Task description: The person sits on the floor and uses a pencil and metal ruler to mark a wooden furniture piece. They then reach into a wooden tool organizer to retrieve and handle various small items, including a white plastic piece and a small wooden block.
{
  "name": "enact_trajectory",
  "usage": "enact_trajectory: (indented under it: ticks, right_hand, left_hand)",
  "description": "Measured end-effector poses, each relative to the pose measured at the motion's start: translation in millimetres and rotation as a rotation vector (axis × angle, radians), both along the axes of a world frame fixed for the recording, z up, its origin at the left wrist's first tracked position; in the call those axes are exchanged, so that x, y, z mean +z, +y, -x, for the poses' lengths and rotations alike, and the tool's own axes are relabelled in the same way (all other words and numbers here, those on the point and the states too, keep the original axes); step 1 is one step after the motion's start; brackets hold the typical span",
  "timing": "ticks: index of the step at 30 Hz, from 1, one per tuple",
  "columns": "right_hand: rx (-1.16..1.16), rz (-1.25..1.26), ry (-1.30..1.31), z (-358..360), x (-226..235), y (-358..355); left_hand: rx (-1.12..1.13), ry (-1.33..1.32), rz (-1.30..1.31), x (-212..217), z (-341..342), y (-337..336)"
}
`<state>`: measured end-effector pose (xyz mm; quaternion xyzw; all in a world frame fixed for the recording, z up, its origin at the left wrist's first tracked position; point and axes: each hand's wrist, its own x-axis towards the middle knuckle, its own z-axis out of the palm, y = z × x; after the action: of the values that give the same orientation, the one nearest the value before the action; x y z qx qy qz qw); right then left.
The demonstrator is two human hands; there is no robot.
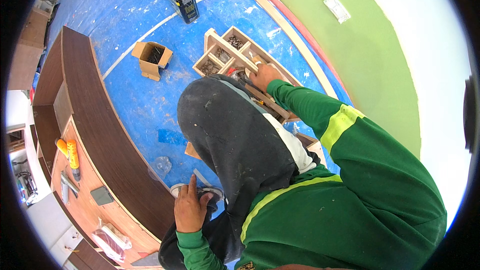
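My right hand (265, 76) is closed round the wooden handle (235, 53) of a long open toolbox (204, 65), its fingertips partly hidden. The toolbox stands on the blue floor, split into compartments. Its small far compartments hold nails or screws (235, 41); mixed tools lie in the nearer part, partly covered by my arm and knee. My left hand (191, 210) hovers low beside my bent knee in dark trousers (225, 125), index finger stretched out and thumb apart, with nothing visible in it. Below its fingertips shows part of a shoe (176, 189).
An open cardboard box (150, 72) of dark fasteners and a tall tin (184, 10) stand on the blue floor (135, 100). To the left, a dark wood panel unit (107, 135) carries a yellow drill (73, 155) and a phone-like dark slab (102, 196). A green wall rises at right.
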<state>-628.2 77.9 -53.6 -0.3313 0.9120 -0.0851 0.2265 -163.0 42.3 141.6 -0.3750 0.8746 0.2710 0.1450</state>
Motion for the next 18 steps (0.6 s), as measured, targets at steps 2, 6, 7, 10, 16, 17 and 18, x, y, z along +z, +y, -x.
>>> enact_trajectory:
  ticks: [2, 6, 7, 10, 16, 17, 18]
  right_hand:
    - [0.004, 0.005, 0.002, -0.6, -1.3, -0.9]
    - [0.012, 0.004, -0.003, 0.0, 0.9, -0.1]
    - [0.014, 0.005, 0.001, 0.0, 0.8, 0.0]
    - [0.015, 0.006, 0.009, 0.0, 0.2, 0.0]
    - [0.022, 0.015, 0.006, 0.6, 0.6, 0.1]
    - [0.025, 0.028, 0.016, 1.5, -2.1, 1.1]
    - [0.03, 0.04, 0.026, 1.2, -2.9, 1.2]
  left_hand:
    - [0.002, 0.006, 0.007, -0.6, -1.0, 0.7]
    - [-0.002, 0.009, 0.01, -0.5, -0.5, 1.1]
    - [-0.002, 0.011, 0.01, -0.6, -0.8, 1.1]
    - [0.002, -0.001, 0.006, 0.2, -0.4, 1.4]
    - [0.019, -0.021, -0.029, 1.0, 0.3, 1.4]
    - [0.022, -0.027, -0.042, 1.3, 0.4, 1.2]
    - [0.022, -0.027, -0.042, 1.2, 0.3, 1.2]
